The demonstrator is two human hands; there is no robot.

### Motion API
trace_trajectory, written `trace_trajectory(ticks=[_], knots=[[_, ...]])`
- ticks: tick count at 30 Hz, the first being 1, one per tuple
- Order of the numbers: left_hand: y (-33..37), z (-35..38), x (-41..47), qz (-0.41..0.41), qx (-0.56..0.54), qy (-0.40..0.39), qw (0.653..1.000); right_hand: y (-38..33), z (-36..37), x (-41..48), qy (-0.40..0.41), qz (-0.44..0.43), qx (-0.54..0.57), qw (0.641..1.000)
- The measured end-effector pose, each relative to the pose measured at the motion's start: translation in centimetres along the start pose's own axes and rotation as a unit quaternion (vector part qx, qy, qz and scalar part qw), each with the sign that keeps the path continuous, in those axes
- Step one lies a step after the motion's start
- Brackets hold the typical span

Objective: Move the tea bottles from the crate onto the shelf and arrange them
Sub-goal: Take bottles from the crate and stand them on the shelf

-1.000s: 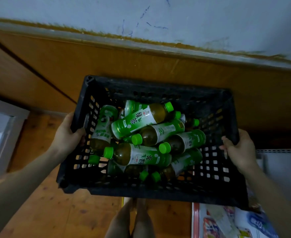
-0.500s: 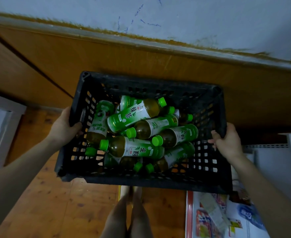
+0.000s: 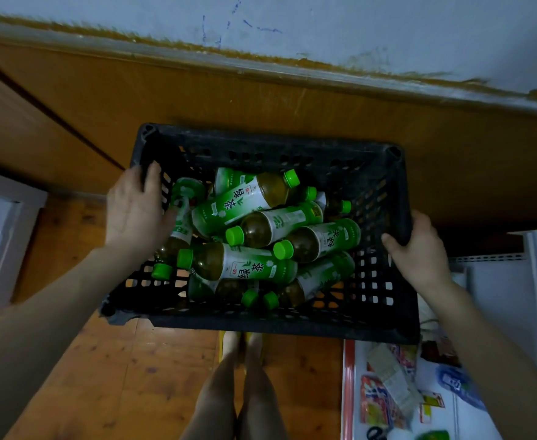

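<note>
A black slatted plastic crate (image 3: 384, 325) is up in front of me, above the floor. Several green-capped tea bottles (image 3: 251, 265) with green and white labels lie piled in it, pointing different ways. My right hand (image 3: 419, 249) grips the crate's right rim, thumb inside. My left hand (image 3: 135, 208) lies over the left rim, back up. Its fingers reach into the crate and touch the leftmost bottle (image 3: 183, 214). The hand hides how far they curl round it.
A white metal shelf (image 3: 499, 281) stands at the right, with snack packets (image 3: 387, 395) on a lower level. An orange wooden panel (image 3: 261, 100) and a pale wall lie ahead. Below are the wooden floor (image 3: 108, 360) and my legs. A white frame (image 3: 3, 236) stands at the left.
My left hand has left the outside of the crate's left wall and moved up over the rim toward the leftmost bottle. The crate has shifted slightly; my right hand keeps its grip.
</note>
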State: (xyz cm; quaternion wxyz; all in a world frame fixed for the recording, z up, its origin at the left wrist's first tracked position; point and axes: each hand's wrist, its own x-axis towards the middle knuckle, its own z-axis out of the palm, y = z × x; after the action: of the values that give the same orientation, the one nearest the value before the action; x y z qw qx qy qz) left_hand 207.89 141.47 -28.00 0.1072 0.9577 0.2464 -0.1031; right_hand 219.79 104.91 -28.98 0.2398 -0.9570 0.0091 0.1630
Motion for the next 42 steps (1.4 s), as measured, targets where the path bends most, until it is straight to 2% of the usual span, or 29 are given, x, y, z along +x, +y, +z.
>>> trace_trajectory(ticks=[2, 3, 8, 11, 14, 19, 24, 28, 32, 38, 42], knots=[[2.1, 0.2, 0.2, 0.090, -0.028, -0.013, 0.995, -0.9, -0.4, -0.9, 0.041, -0.081, -0.072, 0.993], [3.1, 0.6, 0.5, 0.111, -0.046, -0.036, 0.992, -1.7, -0.5, -1.3, 0.032, -0.109, -0.077, 0.991], [5.6, 2.9, 2.6, 0.085, -0.078, -0.146, 0.983, -4.8, 2.4, -1.4, -0.149, -0.204, -0.091, 0.963], [5.9, 4.2, 3.2, 0.065, -0.092, -0.195, 0.974, -4.9, 4.4, -0.3, -0.237, -0.205, -0.142, 0.939], [6.4, 4.5, 3.9, 0.059, -0.119, -0.205, 0.970, -4.4, 6.0, 0.6, -0.281, -0.198, -0.166, 0.924], [6.3, 4.6, 5.3, 0.067, -0.172, -0.229, 0.956, -4.0, 7.3, 1.3, -0.281, -0.188, -0.161, 0.927], [6.3, 4.5, 6.7, 0.092, -0.108, -0.250, 0.958, -3.7, 8.2, 1.6, -0.275, -0.193, -0.156, 0.929], [6.2, 4.8, 7.2, 0.095, -0.103, -0.249, 0.958, -3.3, 8.5, 2.0, -0.266, -0.198, -0.144, 0.932], [6.1, 5.3, 6.9, 0.084, -0.125, -0.213, 0.965, -3.1, 8.4, 2.2, -0.257, -0.207, -0.146, 0.932], [5.9, 6.2, 5.6, 0.045, -0.227, -0.125, 0.965, -2.6, 8.5, 2.5, -0.241, -0.225, -0.126, 0.936], [5.7, 5.6, 4.7, 0.046, -0.278, -0.099, 0.954, -1.9, 8.1, 2.6, -0.254, -0.229, -0.104, 0.934]])
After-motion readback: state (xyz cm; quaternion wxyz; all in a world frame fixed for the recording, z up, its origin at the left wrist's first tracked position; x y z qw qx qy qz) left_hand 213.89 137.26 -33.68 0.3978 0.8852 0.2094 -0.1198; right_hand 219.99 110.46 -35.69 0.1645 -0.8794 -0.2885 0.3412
